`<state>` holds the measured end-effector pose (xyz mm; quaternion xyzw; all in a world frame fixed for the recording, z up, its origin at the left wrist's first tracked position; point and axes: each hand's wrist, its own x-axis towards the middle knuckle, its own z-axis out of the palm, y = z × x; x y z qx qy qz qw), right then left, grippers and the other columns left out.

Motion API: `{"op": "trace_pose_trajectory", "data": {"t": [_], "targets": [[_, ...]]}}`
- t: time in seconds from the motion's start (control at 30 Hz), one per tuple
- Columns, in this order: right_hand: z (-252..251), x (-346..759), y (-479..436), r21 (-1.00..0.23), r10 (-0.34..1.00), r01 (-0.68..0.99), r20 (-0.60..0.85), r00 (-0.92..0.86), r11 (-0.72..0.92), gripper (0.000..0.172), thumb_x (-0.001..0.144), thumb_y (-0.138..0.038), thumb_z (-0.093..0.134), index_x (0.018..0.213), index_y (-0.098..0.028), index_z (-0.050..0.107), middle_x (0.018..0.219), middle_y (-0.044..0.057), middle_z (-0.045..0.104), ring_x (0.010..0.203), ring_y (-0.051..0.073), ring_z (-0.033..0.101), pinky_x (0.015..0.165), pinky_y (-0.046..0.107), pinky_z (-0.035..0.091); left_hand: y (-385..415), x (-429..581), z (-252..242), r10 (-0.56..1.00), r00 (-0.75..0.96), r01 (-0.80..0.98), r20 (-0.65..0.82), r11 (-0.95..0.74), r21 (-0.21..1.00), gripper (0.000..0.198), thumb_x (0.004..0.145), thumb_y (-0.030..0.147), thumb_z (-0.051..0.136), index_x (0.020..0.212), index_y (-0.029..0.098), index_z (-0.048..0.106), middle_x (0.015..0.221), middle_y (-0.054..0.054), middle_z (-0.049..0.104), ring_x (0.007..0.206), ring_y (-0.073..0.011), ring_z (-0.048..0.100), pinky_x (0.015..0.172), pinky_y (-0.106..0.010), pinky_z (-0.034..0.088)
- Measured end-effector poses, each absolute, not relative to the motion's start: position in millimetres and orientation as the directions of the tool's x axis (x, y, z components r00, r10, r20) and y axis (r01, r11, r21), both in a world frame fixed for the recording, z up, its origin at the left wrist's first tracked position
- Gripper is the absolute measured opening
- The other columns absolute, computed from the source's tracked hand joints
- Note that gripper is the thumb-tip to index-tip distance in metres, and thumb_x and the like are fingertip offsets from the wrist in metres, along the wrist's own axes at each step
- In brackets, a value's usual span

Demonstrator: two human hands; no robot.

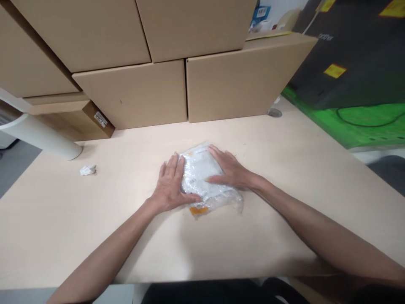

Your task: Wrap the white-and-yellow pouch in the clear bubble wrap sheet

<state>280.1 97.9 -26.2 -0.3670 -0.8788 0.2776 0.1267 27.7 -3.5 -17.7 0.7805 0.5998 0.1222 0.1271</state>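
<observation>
A clear plastic bag (202, 171) with a white item inside and an orange patch at its near edge lies flat on the pale table (284, 169). My left hand (171, 183) rests along the bag's left side, fingers stretched out and flat, thumb laid across its lower part. My right hand (230, 169) lies palm down on the bag's right side, fingers extended toward its far corner. Both hands press on the bag from either side.
Several cardboard boxes (139, 90) are stacked along the table's far edge. A white cylinder (41, 137) lies at the left, with a crumpled white scrap (87, 170) near it. A black box (357, 55) on a green surface sits at the right.
</observation>
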Motion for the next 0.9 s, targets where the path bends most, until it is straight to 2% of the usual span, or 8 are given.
{"op": "trace_pose_trajectory", "data": {"t": [0.2, 0.33, 0.43, 0.67, 0.8, 0.9], "targets": [[-24.3, 279.2, 98.1, -0.582, 0.726, 0.589, 0.003, -0.688, 0.561, 0.113, 0.076, -0.082, 0.056, 0.162, -0.027, 0.006, 0.169, 0.012, 0.013, 0.154, 0.038, 0.012, 0.12, 0.064, 0.007, 0.4, 26.4, -11.0, 0.968, 0.251, 0.897, 0.002, -0.233, 0.375, 0.128, 0.067, 0.076, 0.07, 0.16, 0.02, 0.002, 0.167, -0.024, -0.001, 0.154, -0.0394, -0.002, 0.12, -0.064, 0.001], [-22.8, 284.2, 89.1, -0.548, 0.72, 0.631, -0.073, -0.69, 0.55, 0.126, 0.071, -0.081, 0.061, 0.162, -0.024, -0.004, 0.169, 0.014, 0.005, 0.154, 0.038, 0.005, 0.121, 0.061, 0.003, 4.5, 16.5, 3.7, 0.94, 0.324, 0.878, -0.11, -0.255, 0.405, 0.133, 0.063, 0.072, 0.075, 0.161, 0.019, 0.003, 0.166, -0.023, -0.005, 0.154, -0.0379, -0.004, 0.121, -0.062, -0.004], [-24.2, 289.1, 75.2, -0.518, 0.725, 0.649, -0.077, -0.684, 0.557, 0.133, 0.068, -0.08, 0.066, 0.161, -0.024, -0.01, 0.169, 0.016, 0.006, 0.154, 0.039, 0.006, 0.121, 0.061, 0.004, 7.3, 8.4, 9.6, 0.926, 0.357, 0.865, -0.12, -0.28, 0.416, 0.138, 0.058, 0.071, 0.078, 0.161, 0.02, 0.001, 0.166, -0.021, -0.006, 0.154, -0.0379, -0.005, 0.12, -0.061, -0.008], [-23.7, 285.3, 48.9, -0.505, 0.799, 0.701, -0.035, -0.6, 0.504, 0.123, 0.073, -0.076, 0.064, 0.16, -0.03, -0.011, 0.168, 0.013, 0.014, 0.152, 0.039, 0.016, 0.12, 0.064, 0.008, 21.4, -0.9, 8.3, 0.895, 0.411, 0.846, -0.173, -0.304, 0.439, 0.138, 0.062, 0.067, 0.077, 0.161, 0.017, -0.007, 0.166, -0.02, -0.01, 0.154, -0.0343, -0.009, 0.122, -0.055, -0.007], [-19.0, 280.5, 45.4, -0.488, 0.82, 0.75, -0.113, -0.561, 0.446, 0.125, 0.073, -0.077, 0.063, 0.16, -0.027, -0.011, 0.168, 0.014, 0.013, 0.153, 0.038, 0.013, 0.121, 0.063, 0.008, 20.3, 1.0, 11.6, 0.894, 0.396, 0.866, -0.209, -0.289, 0.407, 0.136, 0.064, 0.066, 0.076, 0.161, 0.016, -0.006, 0.166, -0.02, -0.011, 0.154, -0.0346, -0.01, 0.122, -0.056, -0.005], [-19.2, 279.8, 44.4, -0.465, 0.828, 0.77, -0.127, -0.546, 0.437, 0.124, 0.074, -0.079, 0.06, 0.159, -0.027, -0.014, 0.168, 0.015, 0.015, 0.153, 0.038, 0.013, 0.12, 0.065, 0.008, 5.3, 7.7, 15.1, 0.939, 0.308, 0.909, -0.152, -0.244, 0.337, 0.127, 0.069, 0.063, 0.075, 0.161, 0.016, -0.001, 0.166, -0.019, -0.012, 0.153, -0.036, -0.011, 0.122, -0.058, -0.004]]}}
